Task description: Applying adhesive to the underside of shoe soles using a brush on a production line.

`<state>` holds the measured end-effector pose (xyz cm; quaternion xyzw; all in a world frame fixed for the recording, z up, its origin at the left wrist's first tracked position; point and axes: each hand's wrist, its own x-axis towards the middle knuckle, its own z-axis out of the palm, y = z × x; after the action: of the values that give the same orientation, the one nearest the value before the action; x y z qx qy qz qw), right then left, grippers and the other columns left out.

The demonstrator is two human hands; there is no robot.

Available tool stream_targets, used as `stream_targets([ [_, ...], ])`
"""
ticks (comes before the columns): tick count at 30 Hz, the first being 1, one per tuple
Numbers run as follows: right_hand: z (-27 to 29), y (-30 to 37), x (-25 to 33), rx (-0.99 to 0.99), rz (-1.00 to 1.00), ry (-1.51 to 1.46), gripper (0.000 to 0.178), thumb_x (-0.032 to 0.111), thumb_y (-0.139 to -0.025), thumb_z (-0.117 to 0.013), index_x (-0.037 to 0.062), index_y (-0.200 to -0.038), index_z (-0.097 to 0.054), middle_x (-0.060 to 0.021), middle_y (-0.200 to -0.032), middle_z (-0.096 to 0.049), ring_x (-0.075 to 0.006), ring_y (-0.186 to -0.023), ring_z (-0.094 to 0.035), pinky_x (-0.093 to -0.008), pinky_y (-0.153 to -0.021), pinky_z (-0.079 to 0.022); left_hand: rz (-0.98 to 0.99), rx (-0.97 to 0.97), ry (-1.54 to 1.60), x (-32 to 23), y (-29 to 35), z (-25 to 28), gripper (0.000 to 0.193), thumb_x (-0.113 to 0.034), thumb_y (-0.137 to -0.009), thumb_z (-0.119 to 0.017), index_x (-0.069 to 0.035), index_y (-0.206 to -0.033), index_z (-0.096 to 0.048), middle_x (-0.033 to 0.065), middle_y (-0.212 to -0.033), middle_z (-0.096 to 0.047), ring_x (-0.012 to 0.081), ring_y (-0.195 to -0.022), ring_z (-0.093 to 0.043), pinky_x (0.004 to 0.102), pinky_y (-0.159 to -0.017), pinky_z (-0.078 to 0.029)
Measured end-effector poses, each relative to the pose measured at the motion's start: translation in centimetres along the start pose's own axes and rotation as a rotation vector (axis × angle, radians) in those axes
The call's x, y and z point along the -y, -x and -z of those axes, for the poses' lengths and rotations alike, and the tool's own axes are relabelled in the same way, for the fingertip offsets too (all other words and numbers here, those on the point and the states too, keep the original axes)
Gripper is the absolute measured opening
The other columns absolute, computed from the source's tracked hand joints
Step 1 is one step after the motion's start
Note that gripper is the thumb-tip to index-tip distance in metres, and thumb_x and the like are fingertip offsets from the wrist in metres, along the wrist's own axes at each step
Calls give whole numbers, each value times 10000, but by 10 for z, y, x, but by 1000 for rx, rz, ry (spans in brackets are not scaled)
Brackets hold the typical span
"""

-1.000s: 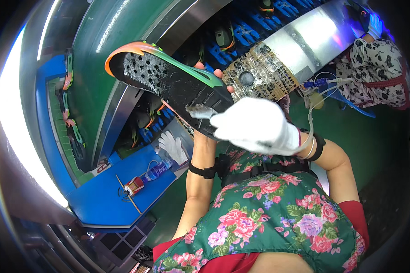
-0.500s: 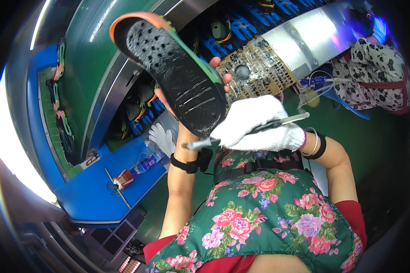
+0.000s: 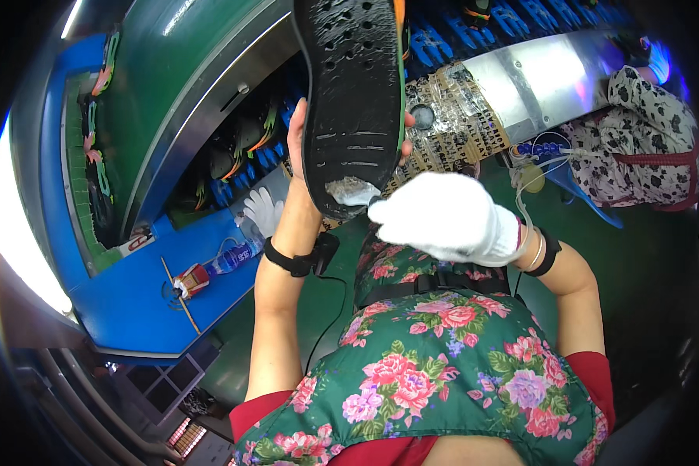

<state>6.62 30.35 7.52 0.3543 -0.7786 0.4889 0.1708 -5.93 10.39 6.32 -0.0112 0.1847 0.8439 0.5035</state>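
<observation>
You seem to be at the brushing step, your bare left hand [image 3: 296,141] clasping the black shoe sole [image 3: 353,101] up before you, your gloved right hand [image 3: 441,219] pinching a flat brush [image 3: 352,192] against its near end, which calls for light, even strokes.

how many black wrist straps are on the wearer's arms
2: one black strap around the left forearm, a second strap around the right forearm.
</observation>
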Motion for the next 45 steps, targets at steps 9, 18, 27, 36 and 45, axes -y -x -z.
stream_targets([
  [9,4,-9,3,-36,-97,-201,294,86,-831,-803,130,-1121,-797,-74,-1149,-777,-264,-930,-738,-366,-782,-577,83,172,85,-10,-4,7,950,-709,-969,-428,-26,-1614,-291,399,-1505,-420,555,-1186,-620,589,-992,-564],
  [18,33,-35,-12,-154,-415,-259,134,-16,-828,-789,7,-960,-787,-142,-1057,-786,-230,-953,-744,-354,-864,-579,-139,-83,166,8,1,9,921,-711,-977,-449,-6,-1565,-385,401,-1451,-480,463,-1312,-572,591,-1064,-516],
  [27,39,-72,-14,-110,-27,62,312,-1,-806,-793,97,-1102,-793,-99,-1082,-777,-264,-940,-728,-347,-803,-574,-132,-183,301,33,41,29,804,-618,-1015,-444,-17,-1548,-436,241,-1496,-542,385,-1307,-602,562,-1142,-458],
  [36,29,-21,-4,-665,-702,-864,220,-96,-813,-706,-56,-1024,-755,-217,-1126,-748,-269,-1011,-732,-324,-874,-591,-378,480,12,-133,166,6,1228,-572,-783,-853,57,-1585,-169,348,-1631,-171,583,-1397,-378,683,-1094,-462],
  [45,-4,48,-28,-743,-899,-989,243,-82,-832,-704,-57,-1066,-768,-180,-1072,-775,-180,-909,-727,-285,-806,-578,-1410,-235,266,-205,235,53,787,-512,-1078,-395,86,-1578,-287,243,-1660,-299,412,-1535,-304,525,-1245,-319],
])
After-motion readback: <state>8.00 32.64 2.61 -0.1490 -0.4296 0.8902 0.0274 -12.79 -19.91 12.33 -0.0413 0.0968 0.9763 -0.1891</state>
